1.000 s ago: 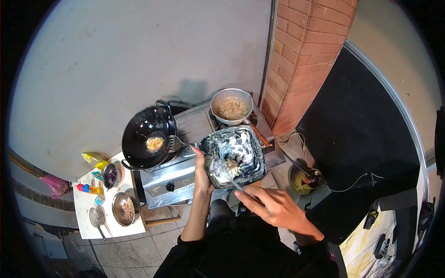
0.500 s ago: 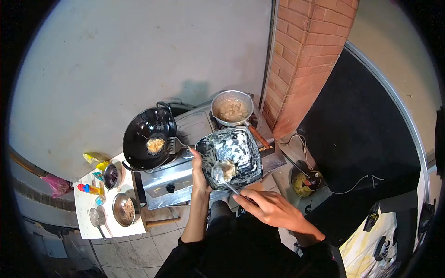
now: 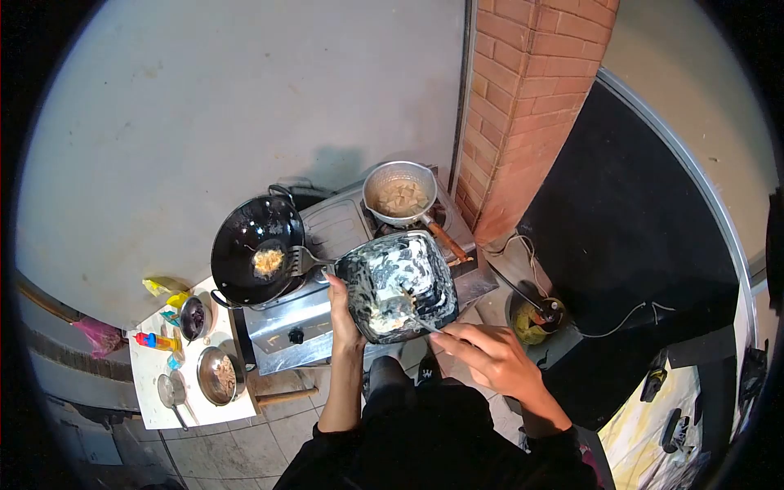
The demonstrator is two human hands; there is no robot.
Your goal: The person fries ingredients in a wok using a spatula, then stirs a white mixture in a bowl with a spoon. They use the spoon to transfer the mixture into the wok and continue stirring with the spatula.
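Observation:
My left hand (image 3: 344, 320) is closed on the left edge of a dark square bowl (image 3: 402, 282), whose inside is smeared with white batter. A slotted spatula (image 3: 300, 260) extends from beside that hand's thumb over the wok. My right hand (image 3: 488, 354) grips a metal spoon (image 3: 400, 309), its head down in the batter near the bowl's lower side. Pale clumps of batter lie around the spoon head. In the black wok (image 3: 245, 222) at the left, a golden piece of food (image 3: 268, 261) is frying.
A saucepan (image 3: 401, 173) of pale pieces in liquid stands on the stove (image 3: 335, 227), its wooden handle pointing toward the bowl. The white side table (image 3: 151, 392) holds a steel bowl (image 3: 214, 396), a small bowl (image 3: 192, 331), a strainer (image 3: 171, 392) and bottles. A bin (image 3: 523, 327) stands at the right.
The spoon head has moved slightly right within the batter, and my right hand has shifted right. The bowl sits slightly lower and further left in view, along with the stove and wok.

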